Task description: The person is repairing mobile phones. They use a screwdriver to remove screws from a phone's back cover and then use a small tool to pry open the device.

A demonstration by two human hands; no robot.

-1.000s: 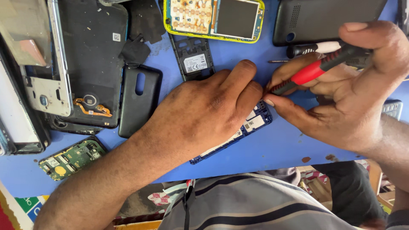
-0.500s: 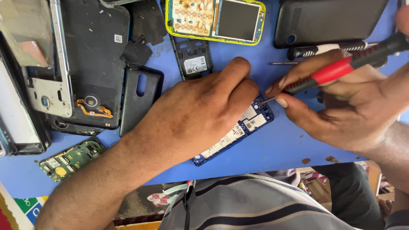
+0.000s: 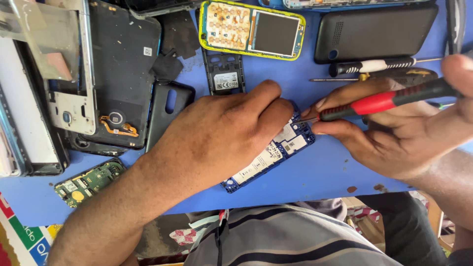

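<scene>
Both hands worked one screw: left hand [image 3: 221,133] pinned the phone [image 3: 276,152]; right hand [image 3: 409,128] fingers gripped the screwdriver [image 3: 384,101]. Next move required steady turning.

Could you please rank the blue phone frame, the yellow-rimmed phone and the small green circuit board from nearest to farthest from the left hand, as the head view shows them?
1. Blue phone frame: pressed under the left hand, at the table's middle.
2. Yellow-rimmed phone: above the hand, at the far edge.
3. Small green circuit board: lower left, beside the forearm, farthest from the hand itself.
</scene>
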